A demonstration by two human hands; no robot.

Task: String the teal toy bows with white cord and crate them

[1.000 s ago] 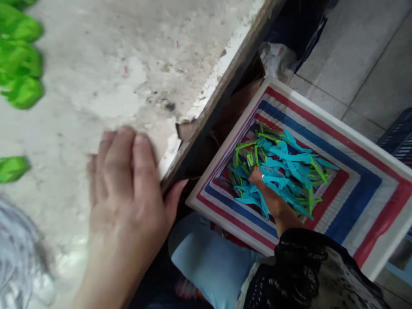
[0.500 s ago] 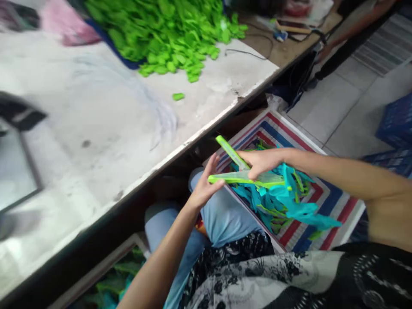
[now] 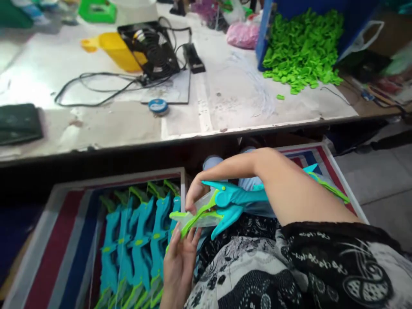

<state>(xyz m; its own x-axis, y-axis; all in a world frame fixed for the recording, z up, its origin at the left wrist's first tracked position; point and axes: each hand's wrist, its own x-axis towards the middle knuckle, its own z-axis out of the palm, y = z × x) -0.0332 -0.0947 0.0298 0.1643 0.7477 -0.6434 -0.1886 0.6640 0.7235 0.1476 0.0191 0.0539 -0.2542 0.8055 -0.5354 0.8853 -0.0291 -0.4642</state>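
Over my lap I hold a teal and lime-green plastic piece (image 3: 238, 199); its green end sits in a clear sleeve (image 3: 206, 216). My right hand (image 3: 194, 195) reaches across from the right and pinches the sleeve's top edge. Below it, my left hand (image 3: 179, 262) supports the green tip and sleeve, fingers curled around them. Just left of my hands stands a striped tray (image 3: 58, 231) holding several teal and green pieces (image 3: 138, 244) packed in rows. A second striped tray (image 3: 325, 156) lies behind my right arm, mostly hidden, with loose pieces (image 3: 328, 186) sticking out.
The white worktable (image 3: 225, 116) runs across the top, its edge just beyond my knees. On it are a black fan (image 3: 151, 49), cables (image 3: 96, 86), a yellow jug (image 3: 112, 47), a tape roll (image 3: 158, 105), a pink bag (image 3: 243, 34) and a heap of green parts (image 3: 302, 51). Tiled floor shows at right.
My view swung left from the right tray to the left one. My right hand lifted a piece out of the loose pile and both hands brought it over my lap into a clear sleeve.
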